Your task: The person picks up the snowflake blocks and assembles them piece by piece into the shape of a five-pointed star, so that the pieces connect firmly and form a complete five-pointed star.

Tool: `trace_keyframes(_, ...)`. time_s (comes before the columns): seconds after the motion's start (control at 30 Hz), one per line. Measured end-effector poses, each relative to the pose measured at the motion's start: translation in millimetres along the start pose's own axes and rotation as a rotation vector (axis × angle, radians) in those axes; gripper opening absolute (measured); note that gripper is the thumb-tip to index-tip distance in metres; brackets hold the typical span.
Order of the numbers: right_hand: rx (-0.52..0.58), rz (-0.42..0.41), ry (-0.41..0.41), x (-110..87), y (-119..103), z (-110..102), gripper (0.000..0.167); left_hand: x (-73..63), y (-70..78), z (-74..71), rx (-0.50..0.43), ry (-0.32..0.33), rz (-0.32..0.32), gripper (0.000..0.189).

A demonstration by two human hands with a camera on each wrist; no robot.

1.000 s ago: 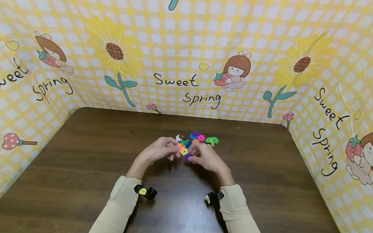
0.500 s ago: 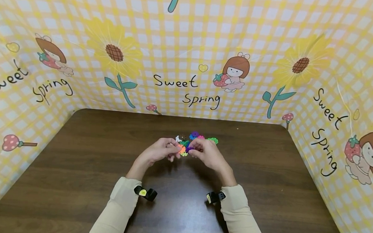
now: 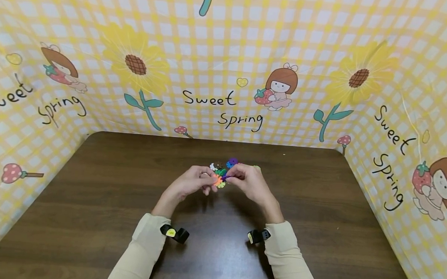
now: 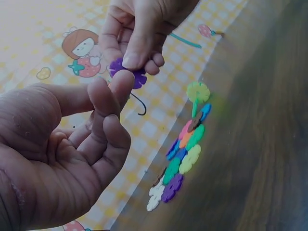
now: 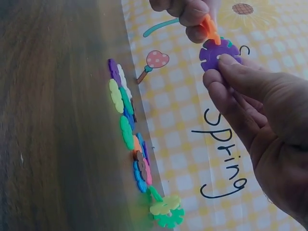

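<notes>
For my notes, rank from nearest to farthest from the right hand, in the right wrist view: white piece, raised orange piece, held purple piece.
1. Held purple piece, pinched by the right hand.
2. Raised orange piece, in the left hand.
3. White piece, left, on the table.

Loose notched discs (image 5: 126, 132) on brown table (image 3: 339, 228)

Partly hidden: one orange piece (image 5: 210, 30) by the left hand (image 3: 194, 182), one purple disc (image 5: 211, 54) by the right hand (image 3: 250, 183), and, in the head view, the disc pile (image 3: 231, 162) behind the latter; sleeves (image 3: 138, 246) run off the bottom edge; one pale speck (image 3: 284, 154) is too small to identify.
</notes>
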State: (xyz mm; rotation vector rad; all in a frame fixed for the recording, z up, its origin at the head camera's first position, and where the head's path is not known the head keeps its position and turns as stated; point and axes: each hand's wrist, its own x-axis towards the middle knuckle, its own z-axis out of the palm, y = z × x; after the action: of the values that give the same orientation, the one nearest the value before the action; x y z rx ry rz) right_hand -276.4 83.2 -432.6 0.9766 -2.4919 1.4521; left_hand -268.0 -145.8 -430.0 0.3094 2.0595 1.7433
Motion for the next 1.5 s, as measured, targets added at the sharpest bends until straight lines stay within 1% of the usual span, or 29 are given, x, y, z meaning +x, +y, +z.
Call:
trace_keyframes(0.17, 0.009, -0.001, -0.006, 0.2, 0.7, 2.4, 0.005, 1.3, -2.6, 1.0, -0.024, -0.009, 0.017, 0.012)
trace_keyframes(0.23, 0.003, -0.003, -0.011, 0.7, 1.0, 4.4, 0.006, 1.8, -3.2, 1.6, -0.017, -0.016, 0.013, 0.012)
trace_keyframes(0.33, -0.01, -0.002, -0.013, 1.8, 3.3, 8.5, 0.005, 3.0, -4.8, 2.3, -0.008, -0.003, 0.002, 0.013)
trace_keyframes(0.4, -0.011, 0.009, 0.006, 2.2, 6.7, 11.8, 0.005, 4.9, -6.6, 3.2, -0.007, 0.011, -0.001, 0.015)
trace_keyframes(0.5, -0.018, 0.047, 0.048, 1.3, 15.7, 16.6, 0.004, 7.7, -10.1, 4.7, 0.002, 0.048, 0.0, 0.02)
trace_keyframes(0.57, -0.027, 0.073, 0.074, 1.3, 21.2, 19.9, 0.005, 7.9, -12.4, 4.1, 0.035, 0.066, 0.004, 0.026)
trace_keyframes(0.63, -0.038, 0.105, 0.098, 0.4, 26.1, 21.6, 0.005, 7.4, -14.9, 1.8, 0.089, 0.077, 0.005, 0.03)
trace_keyframes(0.73, -0.048, 0.16, 0.137, -1.1, 31.4, 19.4, 0.006, 4.0, -16.1, -4.9, 0.195, 0.103, -0.002, 0.031)
trace_keyframes(0.83, -0.065, 0.21, 0.187, -2.7, 36.7, 14.5, 0.007, 1.6, -16.1, -12.4, 0.297, 0.159, -0.02, 0.028)
trace_keyframes(0.9, -0.092, 0.224, 0.227, -3.5, 40.7, 11.4, 0.006, 1.8, -17.7, -15.4, 0.365, 0.203, -0.035, 0.028)
trace_keyframes(1.0, -0.131, 0.264, 0.284, -5.0, 46.9, 8.0, 0.006, 4.8, -22.9, -16.9, 0.481, 0.25, -0.04, 0.03)
trace_keyframes(1.07, -0.151, 0.305, 0.307, -6.0, 49.1, 5.1, 0.006, 7.4, -27.0, -16.2, 0.554, 0.269, -0.024, 0.036)
trace_keyframes(1.13, -0.151, 0.359, 0.32, -7.2, 49.5, 2.1, 0.006, 10.1, -30.8, -14.8, 0.609, 0.281, -0.008, 0.043)
trace_keyframes(1.2, -0.151, 0.404, 0.327, -8.1, 50.5, -0.2, 0.005, 12.4, -32.6, -12.5, 0.655, 0.281, 0.001, 0.051)
trace_keyframes(1.27, -0.151, 0.441, 0.343, -9.1, 51.4, -2.8, 0.005, 14.5, -34.1, -10.2, 0.71, 0.263, -0.001, 0.056)
trace_keyframes(1.4, -0.183, 0.508, 0.391, -10.7, 52.6, -10.1, 0.005, 17.5, -35.3, -5.6, 0.823, 0.221, -0.044, 0.06)
trace_keyframes(1.5, -0.223, 0.554, 0.417, -12.7, 53.1, -17.5, 0.005, 18.7, -36.1, -3.4, 0.873, 0.212, -0.072, 0.058)
